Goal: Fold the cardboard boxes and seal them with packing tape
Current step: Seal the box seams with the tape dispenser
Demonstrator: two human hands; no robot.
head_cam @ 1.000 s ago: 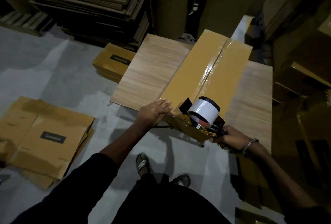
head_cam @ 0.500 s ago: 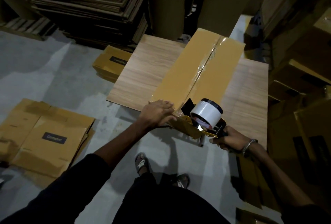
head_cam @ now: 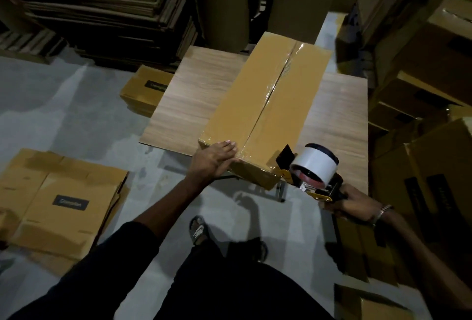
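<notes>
Box (head_cam: 265,105) taped shut on table (head_cam: 194,94)

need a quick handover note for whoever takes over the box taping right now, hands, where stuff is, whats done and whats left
Left hand: flat, pressing the near end of the box.
Right hand: grips the tape dispenser, off the box's near right corner.
Box lies closed on the wooden table; clear tape runs along its centre seam.
Done: flaps folded, top seam taped.
Left: smooth the tape end down the near face, then fold the flat boxes on the floor.
</notes>
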